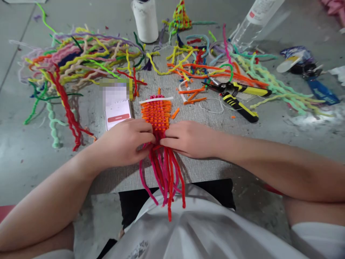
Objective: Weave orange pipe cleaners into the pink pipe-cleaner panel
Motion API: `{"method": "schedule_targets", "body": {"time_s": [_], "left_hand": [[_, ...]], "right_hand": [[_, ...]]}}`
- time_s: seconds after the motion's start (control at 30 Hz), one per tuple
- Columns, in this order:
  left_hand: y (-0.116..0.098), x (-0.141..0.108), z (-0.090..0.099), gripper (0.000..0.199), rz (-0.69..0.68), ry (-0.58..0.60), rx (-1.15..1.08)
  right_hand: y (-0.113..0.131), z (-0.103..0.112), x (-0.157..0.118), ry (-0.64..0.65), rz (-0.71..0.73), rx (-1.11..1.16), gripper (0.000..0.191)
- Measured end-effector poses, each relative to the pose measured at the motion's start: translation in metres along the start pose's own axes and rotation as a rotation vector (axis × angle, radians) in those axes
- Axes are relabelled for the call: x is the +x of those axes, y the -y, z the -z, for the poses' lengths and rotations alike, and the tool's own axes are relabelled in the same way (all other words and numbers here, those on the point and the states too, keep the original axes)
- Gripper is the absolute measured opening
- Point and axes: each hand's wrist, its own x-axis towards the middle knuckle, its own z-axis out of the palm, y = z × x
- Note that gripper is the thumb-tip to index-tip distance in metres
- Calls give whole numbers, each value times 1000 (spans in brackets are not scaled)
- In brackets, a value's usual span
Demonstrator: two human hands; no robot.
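Note:
A small woven piece of orange and magenta fuzzy pipe cleaners (156, 111) lies on the grey board in front of me. Its loose magenta and red ends (163, 169) hang down past the board's near edge toward my lap. My left hand (130, 138) pinches the weave's lower left side, fingers curled. From the right, my right hand (185, 138) closes on the same lower edge, its fingertips close to the left ones. A white strip (157, 100) runs across the top of the weave. What exactly the fingertips press is partly hidden.
A phone (118, 106) lies beside my left hand. Yellow-black pliers (238, 104) rest at right, near orange cut pieces (194, 96). A pile of coloured pipe cleaners (78, 57) spreads at left. A white bottle (146, 21) and a clear bottle (253, 25) stand behind.

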Motion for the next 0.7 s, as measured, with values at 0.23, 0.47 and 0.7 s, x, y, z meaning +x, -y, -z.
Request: {"method": "schedule_targets", "body": {"time_s": [0.23, 0.47, 0.7], "left_hand": [[-5, -1, 0, 18, 34, 2, 30], [-1, 0, -4, 22, -67, 41, 67], [4, 3, -4, 10, -123, 26, -15]], "right_hand": [[0, 1, 0, 14, -4, -5, 33], [0, 2, 0, 10, -1, -15, 34], [0, 3, -1, -9, -25, -6, 33]]}}
